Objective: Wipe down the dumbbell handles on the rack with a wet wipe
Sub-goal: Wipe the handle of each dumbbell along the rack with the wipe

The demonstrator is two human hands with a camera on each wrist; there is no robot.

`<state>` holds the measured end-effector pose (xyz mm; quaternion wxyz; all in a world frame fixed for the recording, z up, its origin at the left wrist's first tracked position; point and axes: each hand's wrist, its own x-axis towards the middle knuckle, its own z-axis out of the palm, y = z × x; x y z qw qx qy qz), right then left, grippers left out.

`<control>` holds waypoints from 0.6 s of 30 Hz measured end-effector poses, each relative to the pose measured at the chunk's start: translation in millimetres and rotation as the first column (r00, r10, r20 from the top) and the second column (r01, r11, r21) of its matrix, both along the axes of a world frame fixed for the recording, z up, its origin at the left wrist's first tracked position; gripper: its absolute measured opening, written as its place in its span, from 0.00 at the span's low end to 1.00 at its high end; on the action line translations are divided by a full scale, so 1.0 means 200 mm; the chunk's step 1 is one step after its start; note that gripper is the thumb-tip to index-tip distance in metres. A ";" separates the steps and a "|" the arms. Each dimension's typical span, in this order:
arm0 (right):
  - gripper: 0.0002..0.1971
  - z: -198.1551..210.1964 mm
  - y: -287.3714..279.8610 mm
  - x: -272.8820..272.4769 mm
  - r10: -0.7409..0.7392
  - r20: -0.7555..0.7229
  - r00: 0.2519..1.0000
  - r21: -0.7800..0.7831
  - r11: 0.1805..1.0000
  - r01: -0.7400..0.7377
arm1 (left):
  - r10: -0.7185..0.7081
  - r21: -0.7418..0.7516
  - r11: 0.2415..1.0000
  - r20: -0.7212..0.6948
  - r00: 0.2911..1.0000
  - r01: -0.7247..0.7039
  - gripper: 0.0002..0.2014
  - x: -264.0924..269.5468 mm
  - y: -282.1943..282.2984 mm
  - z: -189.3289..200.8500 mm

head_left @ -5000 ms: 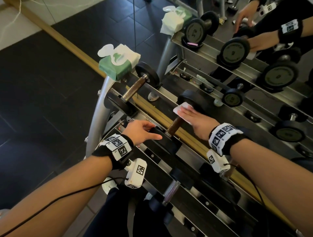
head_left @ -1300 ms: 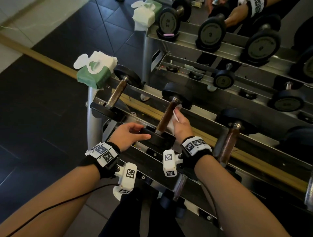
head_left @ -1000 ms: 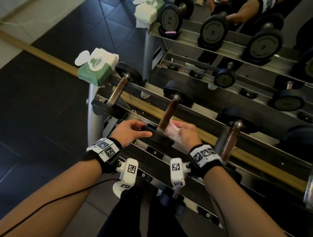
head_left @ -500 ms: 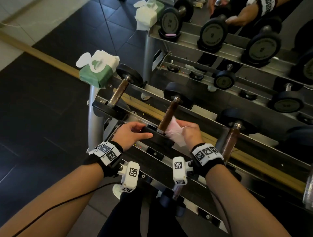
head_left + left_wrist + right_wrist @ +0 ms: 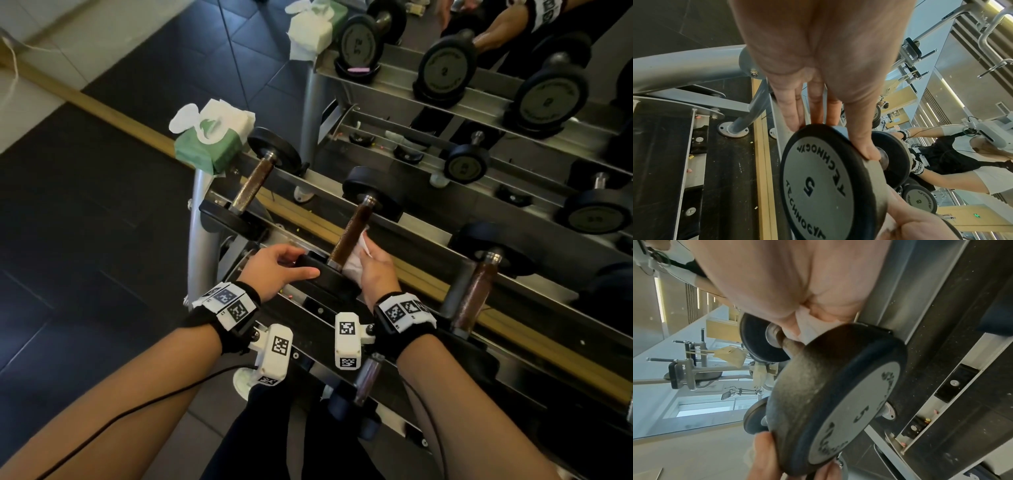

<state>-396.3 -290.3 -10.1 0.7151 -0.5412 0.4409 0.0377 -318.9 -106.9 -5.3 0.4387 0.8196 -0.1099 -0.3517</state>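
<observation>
Toward the upper left of the head view, a soft green wipe pack (image 5: 208, 145) with white sheets bunched at its opening sits on the end of the steel rack (image 5: 200, 219), whose rails are smooth grey metal. Just right of the pack lies a first dumbbell (image 5: 251, 185), its rough brownish knurled bar running from lower left to upper right between two round black ends.

At the middle of the frame lies the middle dumbbell (image 5: 349, 236), its long axis slanting the same way, near end toward the camera and far end toward the mirror. Its near disc has a dull rubbery black rim and a flat grey face marked with a 5 (image 5: 809, 186). The left hand (image 5: 274, 270) grips that near disc, fingers over the rim on one side and thumb laid along the other. The right hand (image 5: 375, 270) pinches a crumpled white wet wipe (image 5: 356, 255) against the right side of the bar, close to the near disc; from the right wrist view the wipe (image 5: 807, 327) is bunched between palm and bar.

Farther right lies a third dumbbell (image 5: 478, 291) with a similar rusty-brown bar, well apart from both hands.
</observation>
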 end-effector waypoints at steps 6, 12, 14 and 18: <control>0.20 0.04 -0.06 -0.09 -0.065 0.025 0.998 -0.003 0.998 0.065 | -0.001 -0.006 1.000 -0.023 1.000 0.000 0.19 0.01 0.00 -0.01; 0.22 0.06 -0.07 0.11 -0.050 0.067 0.997 -0.104 0.993 0.057 | 0.013 -0.004 1.000 -0.026 1.000 -0.013 0.20 0.00 0.00 -0.02; 0.23 0.03 -0.05 0.09 0.004 0.052 0.999 -0.126 0.992 0.002 | 0.012 0.000 1.000 -0.029 1.000 -0.012 0.21 0.00 0.00 -0.02; 0.26 -0.04 -0.02 -0.06 0.060 0.017 0.998 -0.113 0.992 -0.058 | 0.005 -0.002 1.000 -0.035 0.999 -0.005 0.22 0.02 0.00 -0.02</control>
